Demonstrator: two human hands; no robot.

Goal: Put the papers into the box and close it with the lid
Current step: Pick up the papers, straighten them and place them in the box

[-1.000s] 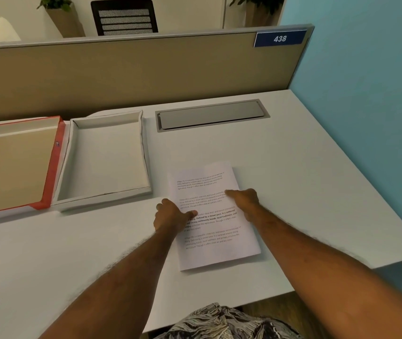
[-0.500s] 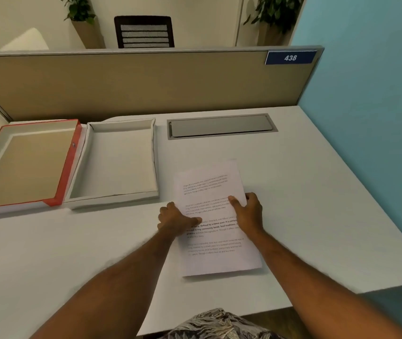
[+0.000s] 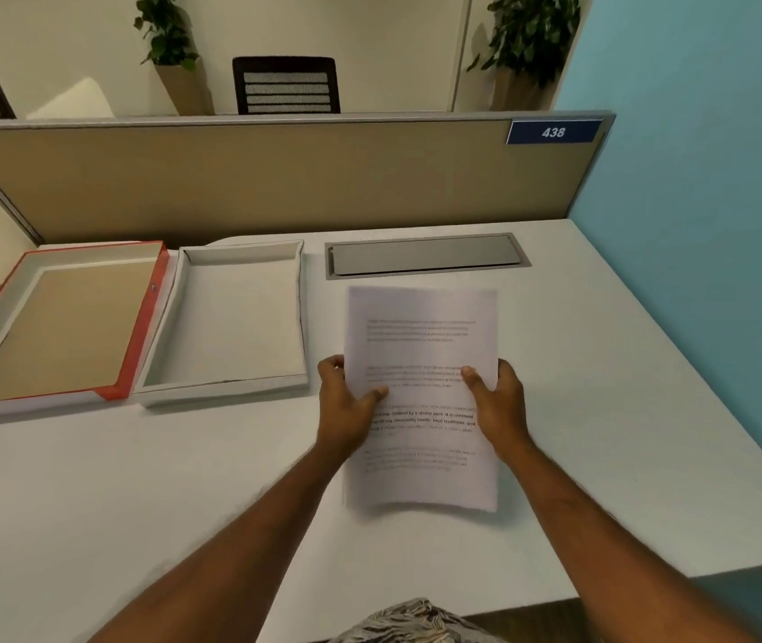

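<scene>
White desk (image 3: 602, 410), grey cable hatch (image 3: 428, 255), tan partition (image 3: 277, 178), "438" sign (image 3: 553, 132), potted plants (image 3: 527, 34), black chair (image 3: 286, 85)

Lighting was soft and even, apparently from overhead, moderately bright with no hard glare on the table (image 3: 602, 364). Shadows were faint: a soft one under the near edge of the papers (image 3: 421, 355), another inside the box (image 3: 230, 392) walls. Papers were motion-blurred, text unreadable; wide-angle distortion bowed the partition (image 3: 277, 178) and table edges toward the frame corners.
</scene>
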